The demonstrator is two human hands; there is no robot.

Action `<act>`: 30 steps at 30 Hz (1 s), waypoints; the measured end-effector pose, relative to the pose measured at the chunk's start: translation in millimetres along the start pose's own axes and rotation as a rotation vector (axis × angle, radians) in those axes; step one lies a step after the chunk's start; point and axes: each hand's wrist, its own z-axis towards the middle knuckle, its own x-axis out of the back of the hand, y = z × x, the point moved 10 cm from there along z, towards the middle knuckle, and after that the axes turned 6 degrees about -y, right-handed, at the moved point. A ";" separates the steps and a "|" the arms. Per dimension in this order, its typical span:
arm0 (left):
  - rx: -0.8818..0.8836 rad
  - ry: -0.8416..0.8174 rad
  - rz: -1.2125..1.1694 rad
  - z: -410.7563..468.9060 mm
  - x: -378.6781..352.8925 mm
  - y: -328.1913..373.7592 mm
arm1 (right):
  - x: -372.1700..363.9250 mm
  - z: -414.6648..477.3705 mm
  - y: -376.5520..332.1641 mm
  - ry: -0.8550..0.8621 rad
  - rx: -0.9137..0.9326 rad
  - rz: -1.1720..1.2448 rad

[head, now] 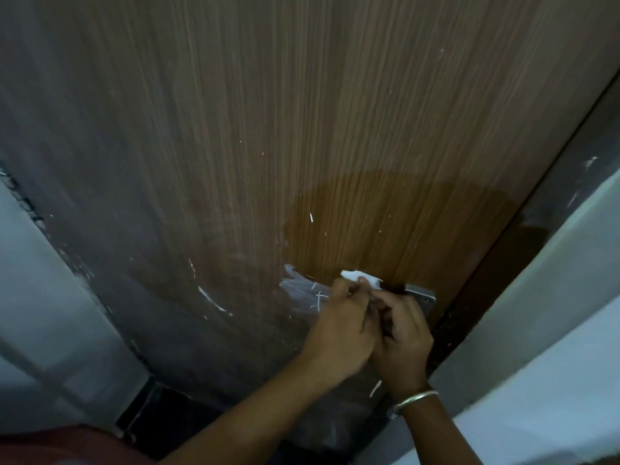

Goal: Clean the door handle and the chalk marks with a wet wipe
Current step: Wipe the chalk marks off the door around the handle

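I see the wooden door (302, 129) with a darker damp patch (385, 226) above the handle plate (421, 297). Chalk marks (302, 290) sit just left. My left hand (339, 327) and right hand (402, 330) both pinch the wet wipe (360, 276). I judge I'm readying the wipe; next comes rubbing the chalk.

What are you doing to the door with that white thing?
A person is cleaning a wooden door. Both hands are together at the metal handle plate: the left hand and right hand pinch a white wet wipe between them. Above them the wood shows a darker damp patch. White chalk marks remain just left of the hands, with a curved streak farther left.
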 end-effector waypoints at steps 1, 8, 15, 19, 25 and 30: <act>-0.003 -0.030 0.029 1.8 -4.3 4.7 | 1.4 -0.9 2.6 0.000 -0.031 0.020; -0.040 -0.156 0.247 11.7 -29.7 12.6 | 18.4 -3.0 16.5 0.061 -0.163 0.081; -0.139 -0.058 0.457 24.6 -20.9 16.6 | 20.0 -3.8 16.2 0.082 -0.163 0.101; -0.194 -0.010 0.435 24.9 -10.4 13.0 | 19.7 -6.1 14.6 0.057 -0.123 0.045; 0.022 0.204 0.280 6.6 49.5 -51.0 | 19.3 -11.3 15.6 0.033 -0.131 0.055; -0.015 0.182 0.318 5.9 47.4 -45.7 | 3.8 -5.7 3.3 -0.040 -0.084 0.045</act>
